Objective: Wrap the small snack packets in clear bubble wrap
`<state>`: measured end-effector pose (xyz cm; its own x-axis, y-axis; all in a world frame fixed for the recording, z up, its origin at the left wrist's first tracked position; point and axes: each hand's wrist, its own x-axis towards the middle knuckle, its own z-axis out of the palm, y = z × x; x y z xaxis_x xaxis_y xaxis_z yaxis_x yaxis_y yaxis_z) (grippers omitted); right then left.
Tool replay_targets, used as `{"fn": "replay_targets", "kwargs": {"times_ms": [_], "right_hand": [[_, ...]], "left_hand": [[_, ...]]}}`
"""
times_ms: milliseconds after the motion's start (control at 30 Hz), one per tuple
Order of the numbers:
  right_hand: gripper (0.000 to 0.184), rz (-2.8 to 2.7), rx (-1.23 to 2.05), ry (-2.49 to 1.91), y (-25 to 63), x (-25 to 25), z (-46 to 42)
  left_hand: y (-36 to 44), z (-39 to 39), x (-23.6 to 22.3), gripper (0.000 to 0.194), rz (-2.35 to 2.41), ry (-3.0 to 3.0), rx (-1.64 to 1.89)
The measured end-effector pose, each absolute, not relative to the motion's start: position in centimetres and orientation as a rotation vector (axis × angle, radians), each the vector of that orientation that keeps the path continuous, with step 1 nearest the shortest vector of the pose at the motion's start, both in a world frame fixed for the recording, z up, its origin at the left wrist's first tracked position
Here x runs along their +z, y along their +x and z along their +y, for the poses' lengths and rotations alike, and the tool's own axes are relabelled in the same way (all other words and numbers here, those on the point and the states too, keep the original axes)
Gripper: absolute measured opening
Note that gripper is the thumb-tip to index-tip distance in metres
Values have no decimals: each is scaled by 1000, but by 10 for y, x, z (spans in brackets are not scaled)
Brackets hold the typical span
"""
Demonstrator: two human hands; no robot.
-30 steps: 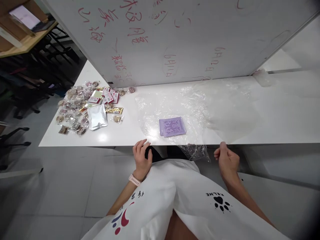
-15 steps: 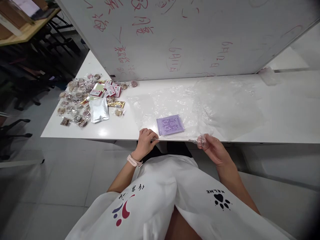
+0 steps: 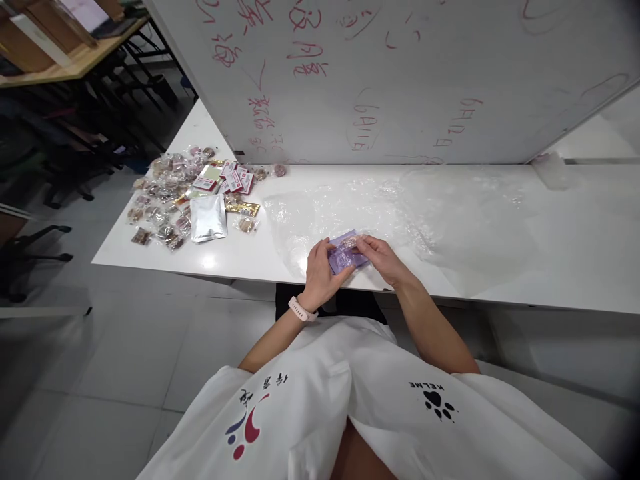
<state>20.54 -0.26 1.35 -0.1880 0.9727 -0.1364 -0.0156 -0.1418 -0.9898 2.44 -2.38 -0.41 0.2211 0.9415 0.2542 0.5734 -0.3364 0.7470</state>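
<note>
"Where's the purple pack (image 3: pixel 342 257)?"

"Over the film (image 3: pixel 320 213) on the counter (image 3: pixel 575 247), near its front edge and between the two hands."

"And the left hand (image 3: pixel 320 277)?"

"Its grip is clamped on the pack's left end, fingers at the far side, thumb at the near side. A pale band (image 3: pixel 303 310) circles the wrist."

"The right hand (image 3: pixel 384 259)?"

"Its fingertips are together over the pack's right part, seemingly pinching clear film. They partly hide it."

"What else is there?"

"Off to the left, a silver pouch (image 3: pixel 209 219) lies beside a heap of small wrapped pieces (image 3: pixel 165 190), with a gold packet (image 3: pixel 243 209) near it. The whiteboard (image 3: pixel 400 87) stands behind."
</note>
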Motion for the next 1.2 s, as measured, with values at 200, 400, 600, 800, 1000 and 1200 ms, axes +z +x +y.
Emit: {"fn": "replay_targets", "kwargs": {"times_ms": [200, 400, 600, 800, 1000, 1200], "right_hand": [[47, -1825, 1195, -1210, 220, 19, -5], [58, -2390, 868, -1189, 249, 7, -3], [57, -2486, 809, -1148, 252, 0, 4], [48, -2413, 741, -1157, 242, 9, -10], [41, -2402, 768, -1244, 239, 33, -2], [42, -2270, 998, -1376, 226, 22, 52]], "left_hand": [[31, -6, -14, 25, 1489, 1816, 1080], [27, 5, -13, 20, 1440, 1855, 1045], [24, 12, -3, 21, 1477, 1897, 928], [0, -19, 22, 45, 1159, 2039, 722], [-9, -31, 28, 45, 1221, 2096, 819], [-11, 19, 17, 38, 1721, 1984, 584]]}}
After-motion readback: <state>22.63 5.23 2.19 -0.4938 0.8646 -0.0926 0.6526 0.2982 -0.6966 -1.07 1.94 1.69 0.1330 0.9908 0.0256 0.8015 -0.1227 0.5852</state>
